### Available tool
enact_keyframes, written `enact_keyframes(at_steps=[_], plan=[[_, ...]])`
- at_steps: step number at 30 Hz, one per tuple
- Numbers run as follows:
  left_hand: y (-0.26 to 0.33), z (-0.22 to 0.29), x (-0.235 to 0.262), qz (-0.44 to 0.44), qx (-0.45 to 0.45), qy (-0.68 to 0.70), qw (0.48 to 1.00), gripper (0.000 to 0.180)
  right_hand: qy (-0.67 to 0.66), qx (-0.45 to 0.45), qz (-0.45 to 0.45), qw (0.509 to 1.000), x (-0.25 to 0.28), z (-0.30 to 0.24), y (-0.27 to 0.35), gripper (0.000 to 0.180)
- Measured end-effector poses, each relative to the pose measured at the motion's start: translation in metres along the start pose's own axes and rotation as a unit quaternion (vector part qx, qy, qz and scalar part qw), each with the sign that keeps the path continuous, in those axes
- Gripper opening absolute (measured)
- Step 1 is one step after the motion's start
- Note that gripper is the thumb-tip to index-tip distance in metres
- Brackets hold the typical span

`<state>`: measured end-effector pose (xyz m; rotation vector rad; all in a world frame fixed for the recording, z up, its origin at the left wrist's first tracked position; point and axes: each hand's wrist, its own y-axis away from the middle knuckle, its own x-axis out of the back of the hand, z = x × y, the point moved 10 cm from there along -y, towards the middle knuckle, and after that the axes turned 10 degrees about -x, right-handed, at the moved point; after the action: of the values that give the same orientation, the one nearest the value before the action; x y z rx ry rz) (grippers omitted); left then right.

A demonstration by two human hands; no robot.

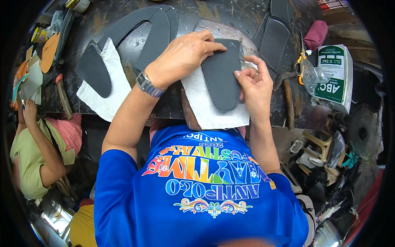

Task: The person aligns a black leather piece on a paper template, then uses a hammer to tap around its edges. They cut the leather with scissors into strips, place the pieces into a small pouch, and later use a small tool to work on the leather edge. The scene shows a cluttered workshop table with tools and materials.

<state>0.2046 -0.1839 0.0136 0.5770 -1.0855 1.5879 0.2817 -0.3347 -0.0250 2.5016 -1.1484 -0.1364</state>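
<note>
Head view shows a dark, scuffed workbench [230, 16] crowded with cut shoe parts; grey U-shaped upper pieces [144, 29] lie at the top centre; a second grey tongue-shaped piece [92, 70] rests on a white fabric sheet [113, 86] at the left; more dark pieces [273, 39] lie at the upper right; a hammer [288, 99] lies along the bench's right edge, near a clear plastic bag [312, 76] and a green-and-white packet [335, 72]; another person in a green shirt [29, 160] sits at the far left, clear of the work. Left hand [181, 55] reaches over from the left, palm down, fingers pressed together and flat on the top of the grey tongue-shaped leather piece [222, 76]; this piece lies on white lining fabric [210, 109] at the bench's front edge. Right hand [257, 84] stands at the piece's right side, fingers curled, thumb and forefinger pinching its edge.
</note>
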Motion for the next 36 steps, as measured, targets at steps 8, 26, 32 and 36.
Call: enact_keyframes(at_steps=[8, 26, 32, 36], plan=[[-0.007, -0.016, -0.002, -0.041, 0.002, 0.045, 0.998, 0.033, 0.005, 0.026, -0.001, 1.000, -0.003, -0.003, 0.005, 0.047], [-0.007, -0.008, -0.002, -0.009, 0.040, -0.018, 0.999, 0.032, 0.126, 0.061, 0.050, 0.989, 0.005, -0.011, 0.011, 0.057], [-0.001, -0.004, -0.003, -0.014, 0.075, -0.053, 0.996, 0.033, 0.421, 0.344, 0.076, 0.836, -0.029, -0.051, 0.039, 0.067], [0.004, 0.000, 0.004, 0.062, 0.045, -0.066, 0.995, 0.032, 0.552, 0.241, -0.020, 0.798, -0.055, -0.014, 0.019, 0.078]])
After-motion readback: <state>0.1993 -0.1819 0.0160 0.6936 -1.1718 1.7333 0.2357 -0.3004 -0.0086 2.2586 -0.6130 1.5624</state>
